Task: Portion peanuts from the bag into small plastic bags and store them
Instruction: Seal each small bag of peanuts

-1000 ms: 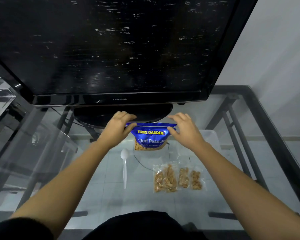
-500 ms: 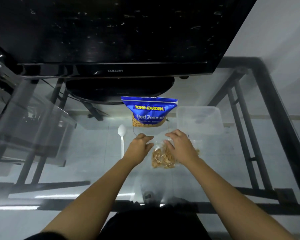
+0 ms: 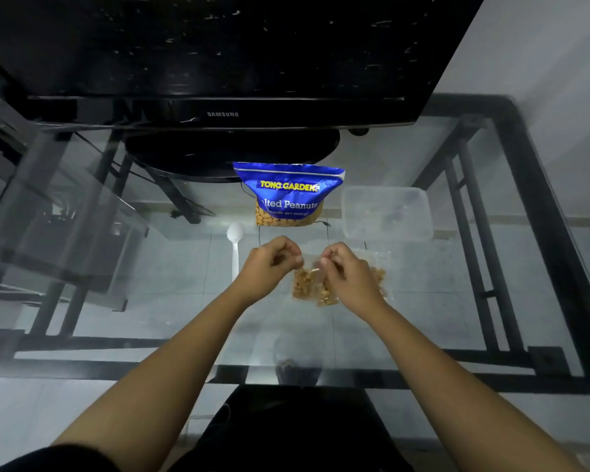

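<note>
Head view looks down on a glass surface with a black metal frame. Both hands meet over a small clear plastic bag filled with peanuts, which lies on the glass just in front of the person. The left hand has its fingers curled, thumb and fingertips pinching the bag's top left corner. The right hand is curled the same way and pinches the top edge of the same bag a little to the right, so the two hands are close together with only a narrow strip of plastic between them. More small bags of peanuts lie just beside it on the right, largely hidden behind the right hand; how many cannot be told.

Beyond the hands stands the blue peanut bag, upright, printed "Tong Garden" and "Salted Peanuts", untouched by either hand. Whether its top is sealed cannot be told. A white plastic spoon lies to the left of the hands, bowl pointing away from the person. A clear plastic container sits to the right of the blue bag, near the small bags. A black Samsung television on its stand fills the far side of the surface.
</note>
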{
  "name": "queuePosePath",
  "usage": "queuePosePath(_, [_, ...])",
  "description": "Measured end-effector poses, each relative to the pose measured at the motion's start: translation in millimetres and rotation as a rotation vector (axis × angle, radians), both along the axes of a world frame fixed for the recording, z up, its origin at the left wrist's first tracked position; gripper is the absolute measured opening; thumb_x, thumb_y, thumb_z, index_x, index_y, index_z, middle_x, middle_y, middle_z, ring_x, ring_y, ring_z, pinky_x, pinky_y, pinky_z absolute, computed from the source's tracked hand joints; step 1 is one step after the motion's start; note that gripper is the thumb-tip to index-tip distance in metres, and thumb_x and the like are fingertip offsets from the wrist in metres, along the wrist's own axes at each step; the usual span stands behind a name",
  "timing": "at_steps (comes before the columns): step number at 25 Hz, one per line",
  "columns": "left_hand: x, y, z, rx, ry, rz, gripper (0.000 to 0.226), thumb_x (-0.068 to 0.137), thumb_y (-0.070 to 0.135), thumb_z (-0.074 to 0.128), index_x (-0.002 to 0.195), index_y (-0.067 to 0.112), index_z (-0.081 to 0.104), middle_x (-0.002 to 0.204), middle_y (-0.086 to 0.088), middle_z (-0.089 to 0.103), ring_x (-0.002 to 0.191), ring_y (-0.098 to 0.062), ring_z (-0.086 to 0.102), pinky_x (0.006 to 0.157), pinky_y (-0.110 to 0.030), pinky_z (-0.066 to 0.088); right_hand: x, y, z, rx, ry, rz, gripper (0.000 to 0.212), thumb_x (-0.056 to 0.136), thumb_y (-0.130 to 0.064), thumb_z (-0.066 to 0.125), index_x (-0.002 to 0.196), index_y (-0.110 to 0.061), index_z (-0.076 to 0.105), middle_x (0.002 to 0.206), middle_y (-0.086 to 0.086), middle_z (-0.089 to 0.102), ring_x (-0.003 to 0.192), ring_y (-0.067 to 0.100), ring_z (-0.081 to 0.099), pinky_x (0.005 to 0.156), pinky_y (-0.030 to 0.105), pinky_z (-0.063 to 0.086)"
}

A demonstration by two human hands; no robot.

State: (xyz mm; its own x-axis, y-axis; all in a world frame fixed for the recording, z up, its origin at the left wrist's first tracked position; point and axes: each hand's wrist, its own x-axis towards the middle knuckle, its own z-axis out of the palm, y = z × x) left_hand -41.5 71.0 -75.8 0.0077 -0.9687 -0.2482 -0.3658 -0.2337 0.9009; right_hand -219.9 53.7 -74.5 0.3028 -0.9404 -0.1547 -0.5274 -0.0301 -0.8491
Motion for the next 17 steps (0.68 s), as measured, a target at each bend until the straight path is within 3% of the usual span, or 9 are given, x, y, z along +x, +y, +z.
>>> queuePosePath(2, [-5,3,17,-0.007,0.124,0.043,0.006,0.087,0.013,0.062,0.092,0.011,0.061,0.080,-0.010,0.067,0.073,-0.017,0.066,0.071,-0.025,0.057,0,5,12,0.135,-0.205,-0.111,0.002,0.093,-0.017,0.053,0.091,-0.018,0.054,0.077,-0.011,0.068,0.070,-0.007,0.064,0.063,0.009,0.048])
queuePosePath(5, [-9,0,38,-0.025,0.261,0.126,0.007,0.087,0.013,0.063,0.092,0.016,0.062,0.073,-0.001,0.067,0.070,-0.007,0.064,0.066,-0.020,0.054,-1,-2,29,0.264,-0.433,-0.216,0.005,0.090,-0.016,0.059,0.087,-0.020,0.060,0.081,-0.001,0.070,0.072,0.007,0.068,0.072,0.025,0.055])
queuePosePath(7, [-12,1,48,-0.003,0.370,0.141,0.008,0.085,0.015,0.064,0.094,0.016,0.064,0.077,0.002,0.069,0.076,-0.007,0.066,0.070,-0.020,0.053,-6,-7,42,0.302,-0.508,-0.251,0.006,0.090,-0.016,0.059,0.084,-0.018,0.061,0.081,0.003,0.069,0.072,0.014,0.065,0.071,0.030,0.055])
queuePosePath(10, [-21,8,56,0.053,0.338,0.087,0.014,0.082,0.010,0.067,0.096,0.014,0.064,0.086,0.002,0.070,0.083,-0.006,0.067,0.079,-0.020,0.051,-14,-12,57,0.313,-0.573,-0.234,0.007,0.091,-0.016,0.056,0.085,-0.018,0.060,0.078,-0.001,0.068,0.068,0.010,0.062,0.067,0.025,0.054])
queuePosePath(13, [-31,14,58,0.047,0.317,0.075,0.013,0.082,0.007,0.067,0.090,0.017,0.065,0.083,0.004,0.071,0.082,-0.007,0.067,0.082,-0.022,0.053,-21,-15,66,0.302,-0.616,-0.222,0.007,0.092,-0.013,0.054,0.088,-0.016,0.059,0.076,-0.003,0.067,0.063,0.001,0.064,0.062,0.018,0.055])
queuePosePath(17, [-35,16,61,0.012,0.318,0.087,0.011,0.086,0.006,0.061,0.090,0.015,0.065,0.084,0.000,0.068,0.078,-0.006,0.066,0.078,-0.022,0.054,-26,-23,67,0.212,-0.511,-0.197,0.005,0.091,-0.019,0.057,0.092,-0.016,0.060,0.083,0.001,0.069,0.079,0.012,0.067,0.076,0.024,0.056])
